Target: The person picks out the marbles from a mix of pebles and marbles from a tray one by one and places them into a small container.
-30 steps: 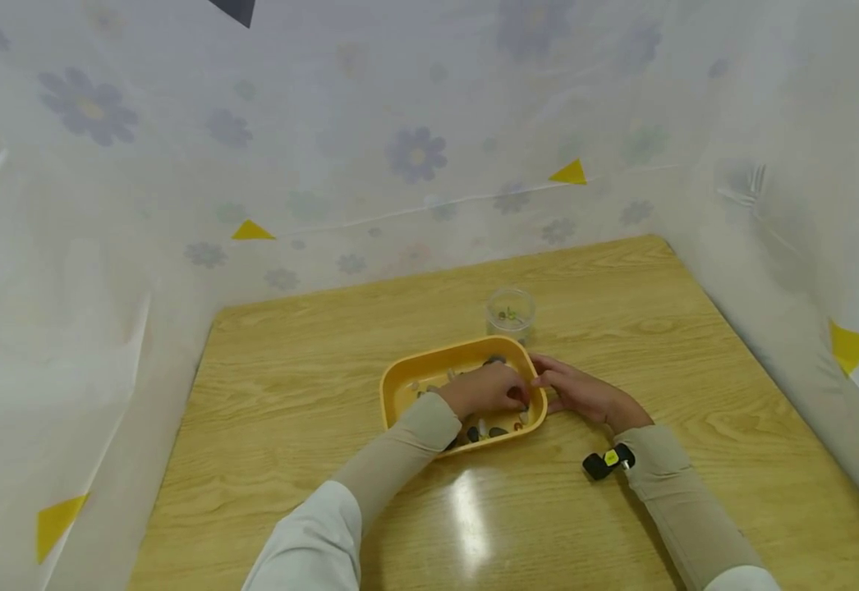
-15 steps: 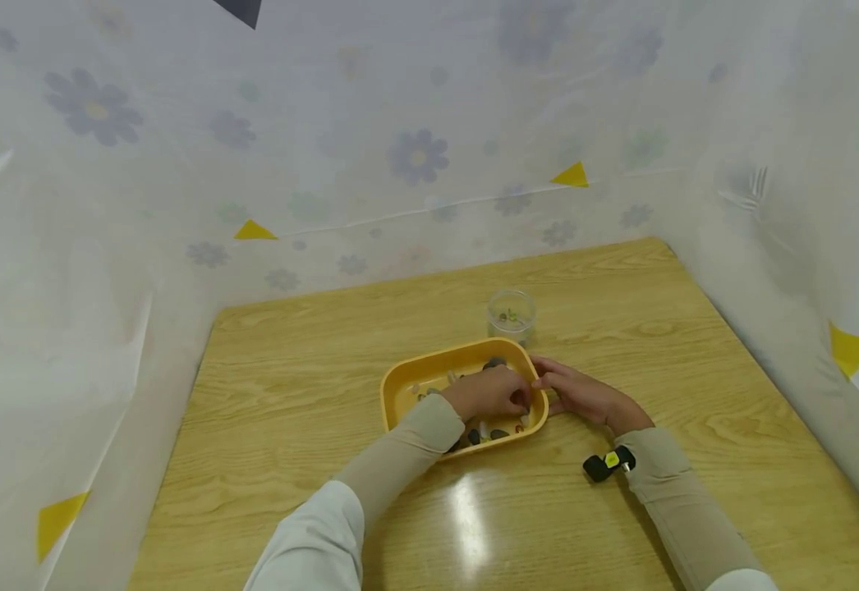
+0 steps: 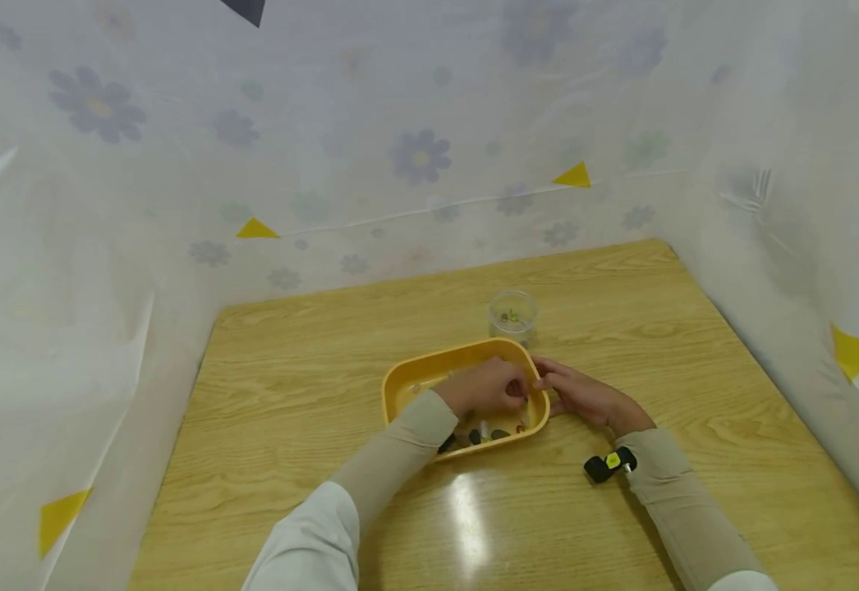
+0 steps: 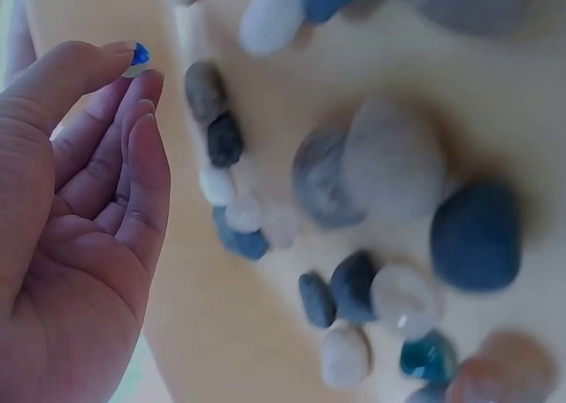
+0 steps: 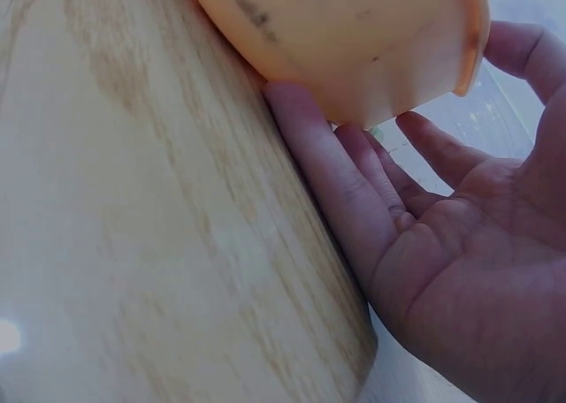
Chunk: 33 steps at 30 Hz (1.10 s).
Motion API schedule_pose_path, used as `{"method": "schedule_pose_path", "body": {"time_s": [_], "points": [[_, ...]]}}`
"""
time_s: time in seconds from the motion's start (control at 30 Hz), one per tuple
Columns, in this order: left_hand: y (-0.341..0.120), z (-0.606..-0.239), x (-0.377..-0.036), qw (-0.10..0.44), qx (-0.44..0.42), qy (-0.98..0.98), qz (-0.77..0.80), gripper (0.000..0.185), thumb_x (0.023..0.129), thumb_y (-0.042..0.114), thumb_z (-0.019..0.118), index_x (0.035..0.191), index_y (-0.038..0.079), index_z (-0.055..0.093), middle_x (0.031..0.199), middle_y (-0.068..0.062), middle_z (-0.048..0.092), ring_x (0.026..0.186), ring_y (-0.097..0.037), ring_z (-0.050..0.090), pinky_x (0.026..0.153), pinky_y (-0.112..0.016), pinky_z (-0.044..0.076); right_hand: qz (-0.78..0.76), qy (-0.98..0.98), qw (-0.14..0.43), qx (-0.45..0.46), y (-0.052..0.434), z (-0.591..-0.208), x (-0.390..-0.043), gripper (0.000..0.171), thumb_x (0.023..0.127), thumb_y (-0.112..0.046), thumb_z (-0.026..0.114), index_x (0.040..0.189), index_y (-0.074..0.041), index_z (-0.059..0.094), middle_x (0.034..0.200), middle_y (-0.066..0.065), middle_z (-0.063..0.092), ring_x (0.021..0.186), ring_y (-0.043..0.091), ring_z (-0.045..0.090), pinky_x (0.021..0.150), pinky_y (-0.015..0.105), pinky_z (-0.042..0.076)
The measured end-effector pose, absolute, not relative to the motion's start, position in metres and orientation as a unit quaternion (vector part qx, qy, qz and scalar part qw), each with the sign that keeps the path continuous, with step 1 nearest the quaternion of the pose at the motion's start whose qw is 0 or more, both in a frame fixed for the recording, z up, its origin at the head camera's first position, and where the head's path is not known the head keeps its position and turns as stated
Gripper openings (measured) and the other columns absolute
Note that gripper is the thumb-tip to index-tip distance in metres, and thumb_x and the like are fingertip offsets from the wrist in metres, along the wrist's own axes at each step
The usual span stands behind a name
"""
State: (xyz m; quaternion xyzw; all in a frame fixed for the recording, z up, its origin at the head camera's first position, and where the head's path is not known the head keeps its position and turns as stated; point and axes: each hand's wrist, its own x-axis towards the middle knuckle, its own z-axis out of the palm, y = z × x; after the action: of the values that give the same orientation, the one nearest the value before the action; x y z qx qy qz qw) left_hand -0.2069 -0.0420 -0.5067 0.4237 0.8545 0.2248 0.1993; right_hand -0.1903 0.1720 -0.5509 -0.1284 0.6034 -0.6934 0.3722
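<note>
Left hand (image 4: 75,244) over yellow tray (image 3: 400,379): thumb and fingertip pinch a small blue bead (image 4: 137,57), lifted clear above the pebbles (image 4: 389,169) in the tray. Right hand (image 5: 442,235) rests on the table against the tray's outer wall, fingers straight, thumb over the rim. Clear cup (image 3: 512,313) just beyond the tray holds a few pieces. Judged: sorting partly done, many stones left; bead sits at the fingertips, not in the palm

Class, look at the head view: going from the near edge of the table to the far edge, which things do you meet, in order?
Black wrist device → yellow tray, with the left hand inside it → clear plastic cup → table far edge by the flowered sheet.
</note>
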Motion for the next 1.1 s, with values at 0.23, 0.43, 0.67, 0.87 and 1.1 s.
{"method": "schedule_pose_path", "body": {"time_s": [0.23,0.43,0.67,0.87,1.1], "points": [[-0.050,-0.489,-0.217,0.188,0.411,0.854,0.258,0.007,0.091,0.019,0.061,0.095,0.017,0.066,0.089,0.010,0.060,0.078,-0.001,0.054,0.070,-0.015,0.045,-0.692,0.605,0.372,-0.130,0.172,-0.549,-0.190,0.059,0.097,-0.014,0.042,0.150,-0.016,0.015,0.152,0.012,0.014,0.124,0.029,0.040,0.085,0.050,0.047],[-0.055,-0.475,-0.223,0.153,0.391,0.860,0.290,0.010,0.091,0.021,0.062,0.099,0.016,0.065,0.088,0.011,0.061,0.077,0.002,0.056,0.069,-0.013,0.046,-0.688,0.610,0.372,-0.128,0.172,-0.549,-0.190,0.060,0.097,-0.016,0.043,0.150,-0.016,0.015,0.152,0.011,0.014,0.128,0.030,0.035,0.086,0.050,0.047],[-0.057,-0.461,-0.228,0.070,0.347,0.867,0.350,0.011,0.092,0.025,0.059,0.100,0.017,0.063,0.088,0.010,0.059,0.075,-0.001,0.055,0.066,-0.014,0.047,-0.683,0.617,0.368,-0.128,0.171,-0.551,-0.190,0.059,0.098,-0.016,0.041,0.150,-0.015,0.014,0.151,0.013,0.016,0.123,0.030,0.041,0.085,0.050,0.048],[-0.056,-0.458,-0.233,0.021,0.311,0.876,0.369,0.015,0.093,0.024,0.057,0.104,0.016,0.064,0.095,0.008,0.061,0.080,-0.002,0.055,0.072,-0.015,0.046,-0.691,0.608,0.368,-0.131,0.171,-0.552,-0.190,0.058,0.098,-0.014,0.041,0.150,-0.015,0.015,0.151,0.013,0.015,0.121,0.029,0.044,0.085,0.050,0.048],[-0.051,-0.466,-0.244,0.000,0.260,0.881,0.396,0.012,0.092,0.021,0.060,0.101,0.014,0.064,0.089,0.007,0.061,0.075,-0.003,0.056,0.068,-0.017,0.048,-0.694,0.606,0.365,-0.130,0.171,-0.552,-0.189,0.059,0.097,-0.014,0.042,0.150,-0.015,0.016,0.151,0.014,0.016,0.121,0.028,0.044,0.085,0.049,0.048]]}}
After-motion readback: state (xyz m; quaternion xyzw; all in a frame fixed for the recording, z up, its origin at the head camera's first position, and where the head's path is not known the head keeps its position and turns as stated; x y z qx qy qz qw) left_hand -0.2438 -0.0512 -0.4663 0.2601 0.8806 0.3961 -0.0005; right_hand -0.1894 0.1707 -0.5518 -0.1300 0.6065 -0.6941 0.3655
